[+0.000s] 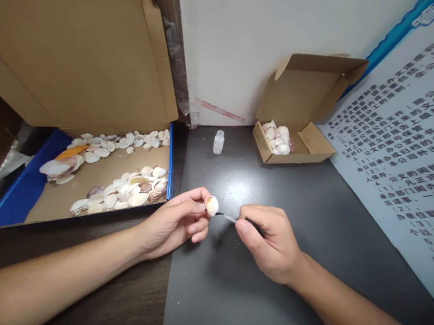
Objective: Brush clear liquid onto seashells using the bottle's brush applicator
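A small whitish seashell (211,206) with brown specks is pinched between the thumb and fingers of my left hand (180,221). My right hand (267,239) is closed round the black handle of a slim, knife-like tool (229,217) with a pale metal blade. The blade's tip meets the lower right edge of the shell, or lies very near it. Both hands are above the dark grey table mat (209,289). Beyond them stands a small open glass bottle (218,143) with whitish contents.
On the left, an open cardboard box with blue sides (12,194) holds several groups of shells (123,191) and a big scallop shell (60,167). A smaller open box (298,160) with white shells (277,137) stands back right. A printed board (397,159) leans along the right.
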Demonstrator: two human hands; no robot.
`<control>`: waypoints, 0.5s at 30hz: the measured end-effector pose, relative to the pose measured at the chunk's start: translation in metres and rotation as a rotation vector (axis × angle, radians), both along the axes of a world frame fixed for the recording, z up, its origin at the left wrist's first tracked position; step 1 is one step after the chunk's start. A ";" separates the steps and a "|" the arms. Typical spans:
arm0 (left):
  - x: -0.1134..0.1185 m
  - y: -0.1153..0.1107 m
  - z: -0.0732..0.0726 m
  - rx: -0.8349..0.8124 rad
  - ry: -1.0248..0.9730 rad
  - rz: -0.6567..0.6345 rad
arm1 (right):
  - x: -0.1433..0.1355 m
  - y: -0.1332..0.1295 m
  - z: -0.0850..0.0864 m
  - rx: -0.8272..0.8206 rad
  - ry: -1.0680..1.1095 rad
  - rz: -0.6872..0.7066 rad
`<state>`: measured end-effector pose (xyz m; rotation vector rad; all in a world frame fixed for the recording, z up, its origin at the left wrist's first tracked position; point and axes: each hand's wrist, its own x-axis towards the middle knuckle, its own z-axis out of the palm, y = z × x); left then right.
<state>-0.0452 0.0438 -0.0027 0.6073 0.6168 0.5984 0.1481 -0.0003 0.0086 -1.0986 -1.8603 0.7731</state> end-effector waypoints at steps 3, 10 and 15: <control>0.000 0.000 0.000 -0.002 -0.001 -0.003 | 0.000 0.000 0.001 0.005 0.045 0.038; -0.001 0.000 0.000 -0.007 0.001 -0.009 | 0.002 0.000 0.000 -0.026 0.043 0.001; -0.001 0.000 -0.001 -0.006 0.010 -0.015 | 0.001 0.000 0.000 -0.038 0.046 0.030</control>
